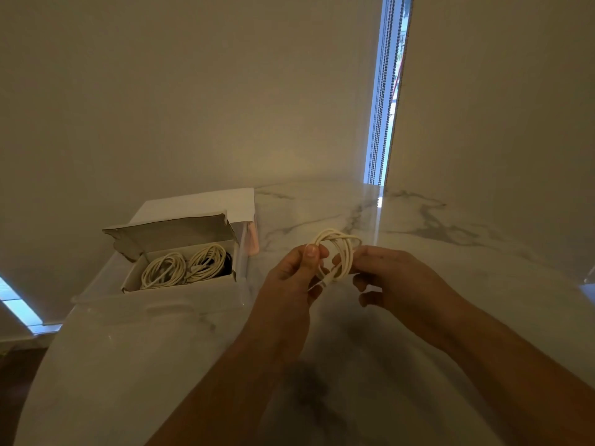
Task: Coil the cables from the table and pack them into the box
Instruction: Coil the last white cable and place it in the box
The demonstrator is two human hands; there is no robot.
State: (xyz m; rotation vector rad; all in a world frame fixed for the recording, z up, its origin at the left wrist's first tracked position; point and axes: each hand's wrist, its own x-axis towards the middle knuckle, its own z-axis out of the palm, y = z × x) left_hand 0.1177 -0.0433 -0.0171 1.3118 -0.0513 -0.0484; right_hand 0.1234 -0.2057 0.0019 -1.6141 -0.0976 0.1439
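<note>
1. Cable [338, 249], cream-white and wound into a small bundle of loops, hangs in the air above the marble table [450, 252], about midway along its far edge, held between both hands.
2. The left hand [289, 272] pinches the near side of the bundle between thumb and fingers; a short tail with what looks like a plug end pokes out just below that grip.
3. The right hand [386, 272] has its fingers curled around the far side of the loops, so both grips are closed on the same cable.
4. The cardboard box [180, 278] stands open near the table's left edge, apart from the hands, its flap tipped back. Two coiled white cables [183, 265] already lie side by side in it, with something dark at the right end that I cannot make out.
5. Judged from this, the coil is nearly finished and the tail remains to be tucked.
6. Risk: the loops look springy and nothing ties them. If either grip loosens during the carry to the box, the bundle could spring open.
7. Risk: the box looks nearly full. A loose coil pressed in could snag the others or lift them out over the low front wall.
</note>
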